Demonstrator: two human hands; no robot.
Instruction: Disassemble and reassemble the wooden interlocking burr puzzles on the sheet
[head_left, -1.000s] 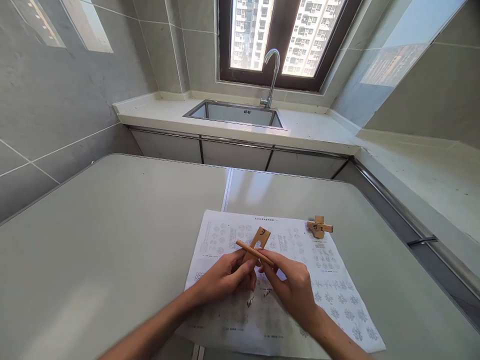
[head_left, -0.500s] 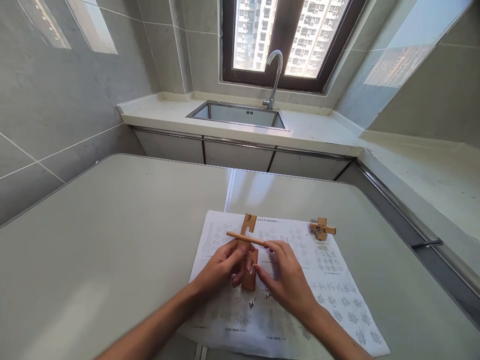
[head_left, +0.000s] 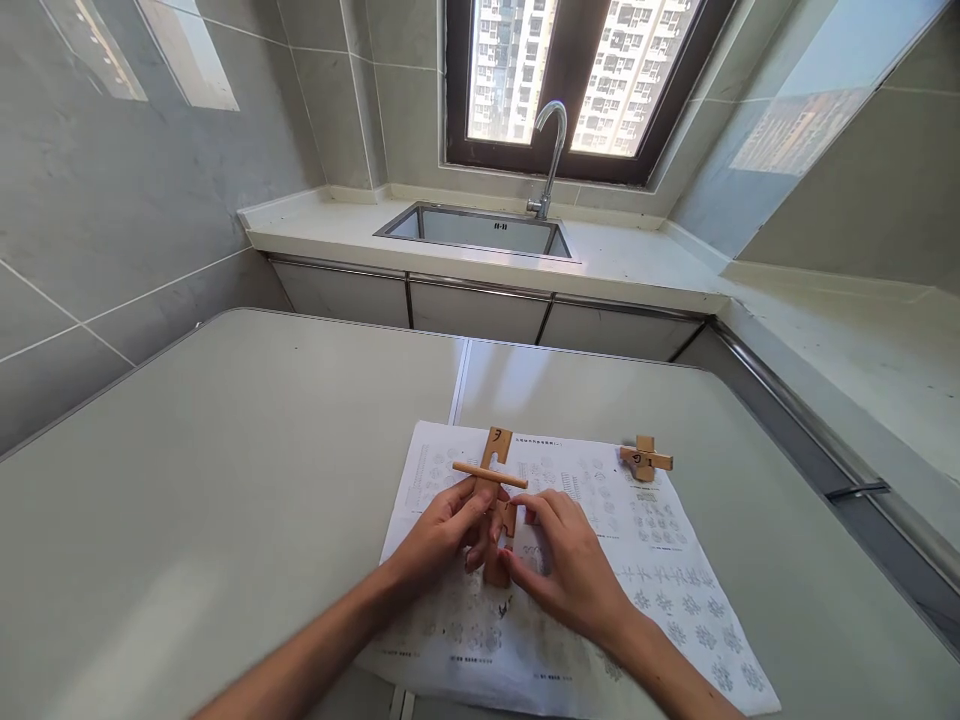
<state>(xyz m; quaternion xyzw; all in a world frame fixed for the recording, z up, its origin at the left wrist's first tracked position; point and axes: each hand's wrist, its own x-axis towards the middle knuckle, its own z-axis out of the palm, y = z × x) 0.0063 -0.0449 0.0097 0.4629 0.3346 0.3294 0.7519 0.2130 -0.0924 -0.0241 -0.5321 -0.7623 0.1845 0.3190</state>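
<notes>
A notched wooden puzzle bar (head_left: 496, 447) marked with a handwritten character stands nearly upright over a printed paper sheet (head_left: 660, 560). A thinner wooden stick (head_left: 489, 474) lies crosswise through its notch. My left hand (head_left: 442, 535) grips the bar's lower part from the left. From the right, my right hand (head_left: 566, 565) pinches the bar's lower part, below the stick. A small assembled wooden cross piece (head_left: 645, 458) rests on the sheet's far right corner, away from both hands.
The sheet lies on a grey table (head_left: 225, 470) with a seam down its middle. Behind it runs a white counter with a steel sink (head_left: 480, 228) and a curved faucet (head_left: 550, 150) under a window. Another counter runs along the right.
The marked bar has swung from a rightward tilt to nearly upright. My right hand has let go of the crosswise stick and dropped to the bar's lower part.
</notes>
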